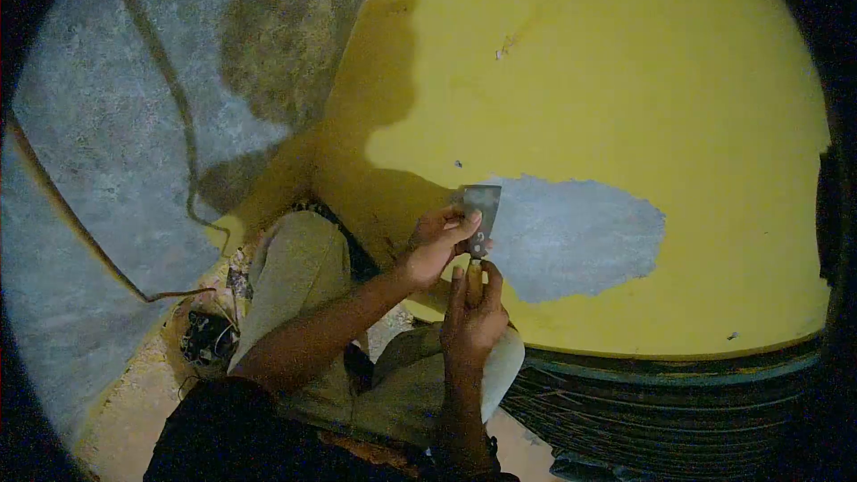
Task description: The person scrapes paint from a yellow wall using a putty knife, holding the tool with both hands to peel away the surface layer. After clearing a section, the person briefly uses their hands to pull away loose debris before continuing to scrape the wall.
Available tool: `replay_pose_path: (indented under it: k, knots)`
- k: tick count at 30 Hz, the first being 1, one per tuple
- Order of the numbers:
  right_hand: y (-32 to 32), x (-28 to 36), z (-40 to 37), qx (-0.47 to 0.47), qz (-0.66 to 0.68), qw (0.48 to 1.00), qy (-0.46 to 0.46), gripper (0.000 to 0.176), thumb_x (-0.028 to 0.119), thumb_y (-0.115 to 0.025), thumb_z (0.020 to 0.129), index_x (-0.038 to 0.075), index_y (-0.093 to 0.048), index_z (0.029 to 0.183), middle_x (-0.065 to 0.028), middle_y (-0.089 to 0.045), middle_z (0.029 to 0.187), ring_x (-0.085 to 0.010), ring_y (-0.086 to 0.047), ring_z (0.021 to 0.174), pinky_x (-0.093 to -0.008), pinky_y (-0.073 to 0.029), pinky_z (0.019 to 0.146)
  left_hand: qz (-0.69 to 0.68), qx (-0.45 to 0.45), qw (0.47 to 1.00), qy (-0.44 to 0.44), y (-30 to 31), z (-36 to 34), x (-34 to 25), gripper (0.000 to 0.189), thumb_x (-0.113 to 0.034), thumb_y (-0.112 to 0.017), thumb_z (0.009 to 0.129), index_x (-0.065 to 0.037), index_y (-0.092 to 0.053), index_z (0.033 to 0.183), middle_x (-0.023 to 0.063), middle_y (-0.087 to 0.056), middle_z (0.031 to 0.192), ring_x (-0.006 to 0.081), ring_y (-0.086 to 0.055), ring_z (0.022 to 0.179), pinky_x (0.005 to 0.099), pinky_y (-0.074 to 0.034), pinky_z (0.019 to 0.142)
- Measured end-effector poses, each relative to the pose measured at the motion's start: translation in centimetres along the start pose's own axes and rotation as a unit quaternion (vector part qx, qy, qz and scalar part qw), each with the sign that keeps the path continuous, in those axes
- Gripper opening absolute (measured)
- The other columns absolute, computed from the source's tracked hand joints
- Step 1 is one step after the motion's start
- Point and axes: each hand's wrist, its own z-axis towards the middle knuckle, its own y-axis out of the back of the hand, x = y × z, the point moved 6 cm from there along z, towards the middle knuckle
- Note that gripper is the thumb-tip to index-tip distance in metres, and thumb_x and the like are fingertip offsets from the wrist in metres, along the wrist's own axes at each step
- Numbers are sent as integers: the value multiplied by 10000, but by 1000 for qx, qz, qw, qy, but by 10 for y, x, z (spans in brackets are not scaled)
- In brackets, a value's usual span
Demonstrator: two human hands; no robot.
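Above the grip of the left hand (437, 245) and right hand (473, 317), the scraper blade (483, 201) is dull grey metal with a faint sheen, against a smooth matt yellow painted wall (625, 80) whose bare patch (580, 236) right of the grip is rough grey plaster, while the trousers (303, 277) below are matt cloth.

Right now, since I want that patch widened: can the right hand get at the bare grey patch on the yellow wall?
Probably yes: the right hand holds the scraper right beside the grey patch, and nothing lies between them.

Dusty floor (114, 424), dark tangled bundle (207, 337) on it, scattered debris (237, 270)
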Motion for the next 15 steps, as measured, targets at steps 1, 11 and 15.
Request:
replay_pose_path:
  k: [1, 11, 15]
  knots:
    - [-4, -8, -2, 61, 42, 990, -118, 257, 157, -577, 925, -35, -571, 1095, -209, -638, 833, -313, -627, 709, -386, -492, 637, -33, 15, 999, 40, 0, 2, 8, 306, -354, -617, 910, -58, -598, 983, 46, -644, 875, 165, -640, 827, 322, -519, 735]
    - [34, 9, 15, -3, 38, 998, -43, 196, 151, -519, 950, -26, -599, 924, -229, -583, 710, -367, -574, 587, -405, -439, 537, -110, 77, 987, 84, -36, -5, -2, 371, -482, -592, 890, -111, -599, 894, 31, -638, 816, 148, -621, 741, 311, -496, 661]
    - [32, 12, 22, 29, 3, 1000, 9, 182, 131, -515, 943, -27, -571, 874, -232, -539, 641, -393, -532, 550, -419, -409, 510, -103, 76, 989, 77, -34, 3, 5, 362, -461, -590, 896, -99, -590, 904, 33, -636, 830, 151, -622, 746, 307, -504, 678]
